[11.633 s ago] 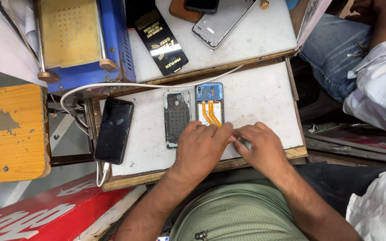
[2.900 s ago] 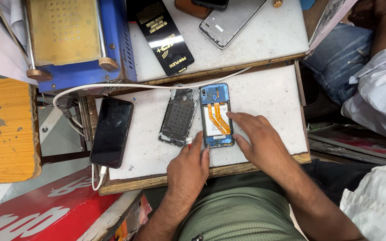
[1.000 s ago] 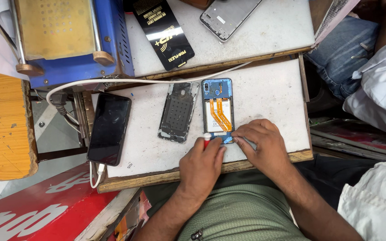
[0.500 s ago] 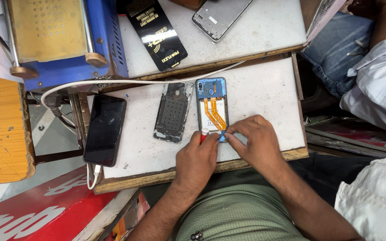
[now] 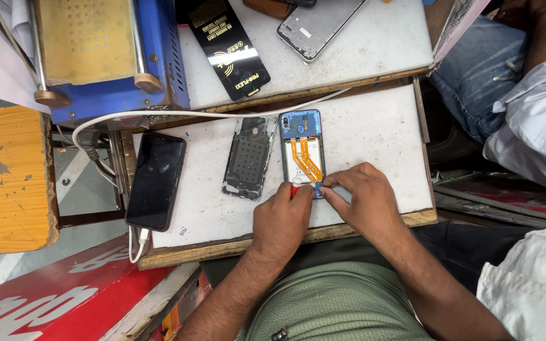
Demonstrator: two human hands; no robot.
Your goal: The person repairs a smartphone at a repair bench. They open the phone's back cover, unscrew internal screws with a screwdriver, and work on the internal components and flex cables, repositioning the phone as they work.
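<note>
On the white desk (image 5: 374, 132) in front of me lies the opened phone (image 5: 303, 151), blue-framed, its back off and two orange ribbon cables running down its middle. Its long axis runs away from me, the camera end pointing to the far edge of the desk and the bottom end pointing at my chest. I can see it lying flat, nearly square to the desk's front edge.

Both my hands meet at the phone's near end. My left hand (image 5: 280, 218) sits just left of that end, its grip clamped on a small red-handled tool (image 5: 296, 187) whose tip I cannot make out. My right hand (image 5: 364, 202) comes in from the right of the phone, thumb and forefinger pinched together at the bottom edge; whether they grasp a small part there I cannot tell. So the phone stretches away from both grips, only its near end under my fingertips.

Just left of the phone lies a dark inner frame (image 5: 249, 156), parallel to it and a little tilted. Further left of the phone rests a black phone (image 5: 156, 180), screen up, with a white cable (image 5: 178, 114) plugged into its near end. Beyond the phone, on a higher shelf (image 5: 387, 44), lie a black packet (image 5: 229, 44) and a silver phone frame (image 5: 319, 26).
</note>
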